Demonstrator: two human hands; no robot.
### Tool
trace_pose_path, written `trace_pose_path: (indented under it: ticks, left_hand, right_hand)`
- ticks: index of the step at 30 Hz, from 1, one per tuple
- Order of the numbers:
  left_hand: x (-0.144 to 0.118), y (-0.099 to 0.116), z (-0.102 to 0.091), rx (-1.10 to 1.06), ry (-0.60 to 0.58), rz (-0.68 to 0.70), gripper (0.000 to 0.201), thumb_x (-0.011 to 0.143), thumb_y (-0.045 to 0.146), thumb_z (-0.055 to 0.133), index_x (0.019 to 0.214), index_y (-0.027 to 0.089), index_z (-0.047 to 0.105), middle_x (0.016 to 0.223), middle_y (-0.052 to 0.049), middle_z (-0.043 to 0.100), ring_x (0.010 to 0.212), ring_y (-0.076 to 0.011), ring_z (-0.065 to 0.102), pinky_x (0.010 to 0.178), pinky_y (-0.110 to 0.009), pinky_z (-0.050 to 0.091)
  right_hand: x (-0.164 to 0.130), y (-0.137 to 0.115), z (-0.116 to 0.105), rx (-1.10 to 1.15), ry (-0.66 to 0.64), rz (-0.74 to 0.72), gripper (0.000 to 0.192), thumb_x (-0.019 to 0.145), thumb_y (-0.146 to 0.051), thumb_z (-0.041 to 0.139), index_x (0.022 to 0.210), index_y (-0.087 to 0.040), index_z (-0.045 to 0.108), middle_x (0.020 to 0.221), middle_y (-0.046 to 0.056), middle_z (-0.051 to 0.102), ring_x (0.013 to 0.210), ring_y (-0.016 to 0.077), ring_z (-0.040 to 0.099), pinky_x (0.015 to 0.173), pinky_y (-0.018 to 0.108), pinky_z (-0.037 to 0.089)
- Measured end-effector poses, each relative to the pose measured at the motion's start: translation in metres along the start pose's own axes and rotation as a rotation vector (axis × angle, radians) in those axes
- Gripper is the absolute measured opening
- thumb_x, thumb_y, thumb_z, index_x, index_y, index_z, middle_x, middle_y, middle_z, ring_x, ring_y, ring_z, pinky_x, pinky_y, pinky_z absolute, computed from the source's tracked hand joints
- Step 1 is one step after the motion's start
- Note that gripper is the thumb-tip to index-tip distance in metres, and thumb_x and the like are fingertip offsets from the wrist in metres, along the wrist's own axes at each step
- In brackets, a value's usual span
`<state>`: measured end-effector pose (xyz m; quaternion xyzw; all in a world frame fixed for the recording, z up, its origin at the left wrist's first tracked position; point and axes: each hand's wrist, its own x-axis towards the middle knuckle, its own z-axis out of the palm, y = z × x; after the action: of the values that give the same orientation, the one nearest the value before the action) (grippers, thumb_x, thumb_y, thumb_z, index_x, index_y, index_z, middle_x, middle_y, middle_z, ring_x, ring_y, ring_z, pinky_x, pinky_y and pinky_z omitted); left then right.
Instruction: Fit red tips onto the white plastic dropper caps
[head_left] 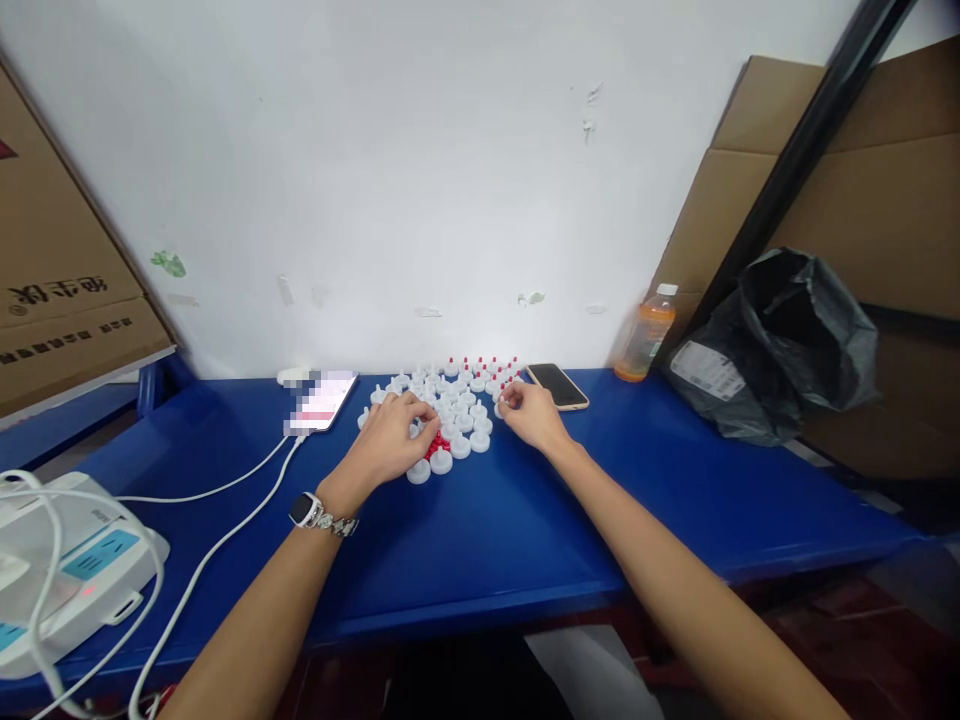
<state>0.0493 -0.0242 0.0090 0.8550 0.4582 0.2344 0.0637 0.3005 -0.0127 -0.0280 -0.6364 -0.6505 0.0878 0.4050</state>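
On the blue table stands a cluster of white nozzle caps (459,445), round at the base with a thin spout. Several at the back carry small red tips (481,367). My left hand (396,432) is over the front left of the cluster, its fingers curled and thumb close to the index finger. Right by that thumb lies a small pile of loose red tips (437,447); whether one is pinched is too small to tell. At the cluster's right side, my right hand (531,413) is closed with its fingertips on a white nozzle cap (499,408), partly hidden by the fingers.
A dark-screened phone (556,386) lies behind my right hand. To the left, a lit phone (324,400) is plugged into a white cable running to a power strip (82,570). An orange drink bottle (646,335) and a grey plastic bag (772,350) stand at the right.
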Motion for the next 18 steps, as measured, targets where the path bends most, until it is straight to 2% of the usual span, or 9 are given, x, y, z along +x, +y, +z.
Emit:
trace_pose_path:
  ticks: [3, 5, 8, 12, 18]
  left_hand:
    - [0.002, 0.000, 0.003, 0.002, 0.002, 0.030, 0.030, 0.093, 0.041, 0.047, 0.084, 0.023, 0.070, 0.098, -0.006, 0.066, 0.094, -0.0266, 0.055, 0.086, -0.043, 0.040]
    - [0.003, -0.001, 0.005, -0.012, 0.008, 0.055, 0.029, 0.093, 0.041, 0.048, 0.084, 0.023, 0.069, 0.097, -0.006, 0.066, 0.094, -0.0261, 0.055, 0.086, -0.042, 0.041]
    - [0.006, -0.001, 0.007, -0.047, 0.041, 0.077, 0.029, 0.093, 0.040, 0.048, 0.082, 0.023, 0.068, 0.095, -0.005, 0.066, 0.094, -0.0252, 0.056, 0.087, -0.041, 0.041]
    - [0.016, 0.005, 0.009, -0.057, 0.066, 0.095, 0.032, 0.095, 0.041, 0.046, 0.080, 0.021, 0.066, 0.093, -0.006, 0.065, 0.092, -0.0245, 0.055, 0.085, -0.041, 0.041]
    - [0.037, 0.021, 0.014, -0.024, 0.030, 0.132, 0.032, 0.095, 0.043, 0.046, 0.082, 0.022, 0.066, 0.093, -0.005, 0.065, 0.091, -0.0256, 0.055, 0.084, -0.042, 0.041]
  right_hand:
    - [-0.002, -0.001, 0.003, 0.019, -0.100, 0.010, 0.010, 0.073, -0.019, 0.061, 0.079, -0.020, 0.069, 0.073, 0.000, 0.069, 0.069, 0.0156, 0.062, 0.067, 0.026, 0.044]
    - [-0.001, -0.002, 0.003, 0.071, -0.131, 0.020, 0.017, 0.072, -0.018, 0.061, 0.086, -0.019, 0.070, 0.073, 0.000, 0.069, 0.069, 0.0153, 0.063, 0.066, 0.025, 0.045]
    - [0.004, 0.001, 0.000, 0.113, -0.065, 0.069, 0.029, 0.071, -0.016, 0.060, 0.099, -0.019, 0.068, 0.071, -0.002, 0.068, 0.067, 0.0152, 0.063, 0.067, 0.025, 0.045]
    - [0.013, 0.008, -0.002, 0.020, 0.055, 0.149, 0.024, 0.076, -0.025, 0.062, 0.099, -0.019, 0.066, 0.070, -0.001, 0.068, 0.071, 0.0178, 0.064, 0.069, 0.028, 0.045]
    - [0.021, 0.008, 0.005, -0.125, 0.008, 0.243, 0.015, 0.081, -0.036, 0.064, 0.090, -0.026, 0.071, 0.081, 0.001, 0.072, 0.083, 0.0200, 0.066, 0.070, 0.028, 0.044]
